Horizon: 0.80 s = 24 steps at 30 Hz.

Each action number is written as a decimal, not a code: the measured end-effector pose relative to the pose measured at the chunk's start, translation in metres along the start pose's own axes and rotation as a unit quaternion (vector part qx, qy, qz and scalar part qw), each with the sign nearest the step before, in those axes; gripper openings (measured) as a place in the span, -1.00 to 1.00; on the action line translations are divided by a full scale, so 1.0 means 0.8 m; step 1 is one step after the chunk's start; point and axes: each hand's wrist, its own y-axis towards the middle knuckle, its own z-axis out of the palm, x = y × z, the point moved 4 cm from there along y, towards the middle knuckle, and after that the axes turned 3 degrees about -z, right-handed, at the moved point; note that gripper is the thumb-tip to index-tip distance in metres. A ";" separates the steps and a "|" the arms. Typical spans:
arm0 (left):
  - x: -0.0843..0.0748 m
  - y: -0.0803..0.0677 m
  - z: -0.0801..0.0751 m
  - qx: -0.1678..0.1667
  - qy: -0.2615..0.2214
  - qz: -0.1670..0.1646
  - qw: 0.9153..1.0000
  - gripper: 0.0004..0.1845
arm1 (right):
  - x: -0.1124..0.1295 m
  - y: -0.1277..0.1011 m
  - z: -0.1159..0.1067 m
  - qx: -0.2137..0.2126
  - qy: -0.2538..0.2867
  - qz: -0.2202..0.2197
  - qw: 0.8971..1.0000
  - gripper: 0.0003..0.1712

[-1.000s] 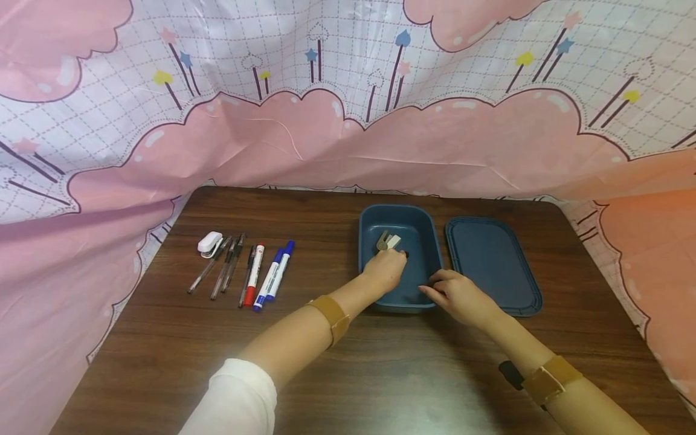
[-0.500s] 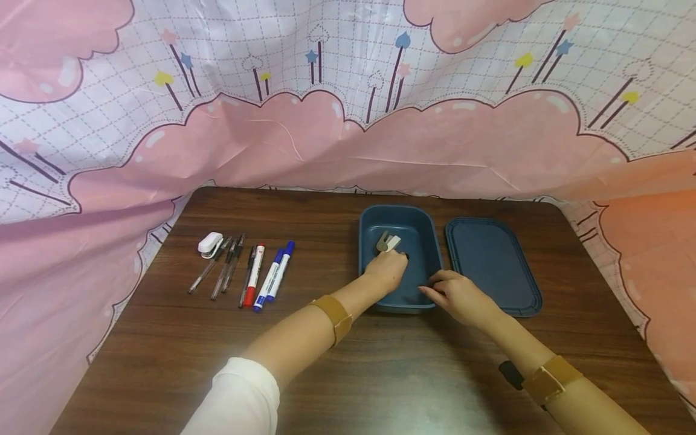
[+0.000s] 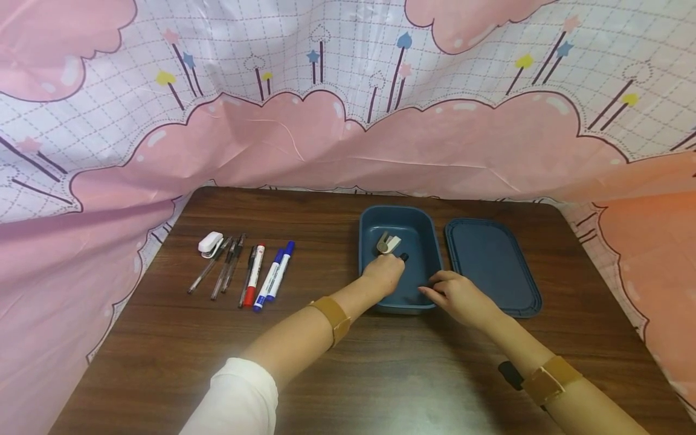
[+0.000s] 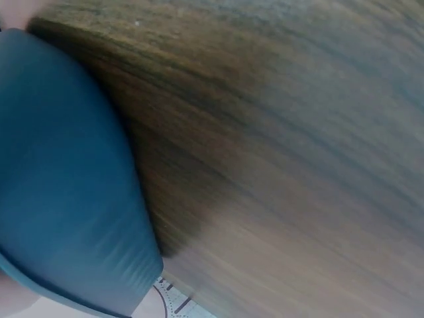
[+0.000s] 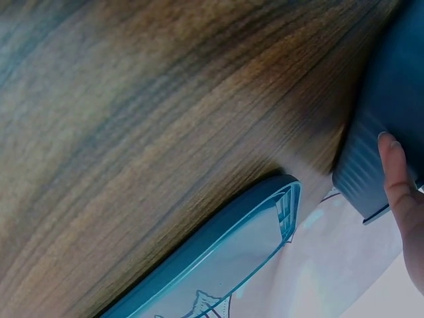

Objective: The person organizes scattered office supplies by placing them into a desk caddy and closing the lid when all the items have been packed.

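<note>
My left hand [image 3: 383,272] reaches down into a dark blue plastic box [image 3: 429,232], its fingertips hidden behind the back of the hand. A small black end [image 3: 404,257] of some object pokes out beside its knuckles; I cannot tell whether the fingers hold it. Just beyond lie a greyish metal piece [image 3: 382,244] and a white piece [image 3: 394,241], side by side in the box. At the box's near right corner, my right hand [image 3: 461,295] grips the rim. One of its fingers [image 5: 395,173] lies along the outer wall in the right wrist view.
The flat blue lid [image 3: 492,263] lies right of the box. At left are a white stapler [image 3: 209,243], several clear pens [image 3: 222,272], a red marker [image 3: 254,275] and blue markers [image 3: 269,281]. A patterned curtain [image 3: 326,139] hangs behind the wooden table [image 3: 326,374].
My left hand has drawn back slightly toward the left, and more of the black end shows beside it. The right hand stays at the box's rim.
</note>
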 end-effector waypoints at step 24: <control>0.006 -0.006 -0.014 -0.030 -0.006 0.018 0.999 -0.34 | -0.002 0.001 0.002 0.018 0.006 0.018 1.000 -0.71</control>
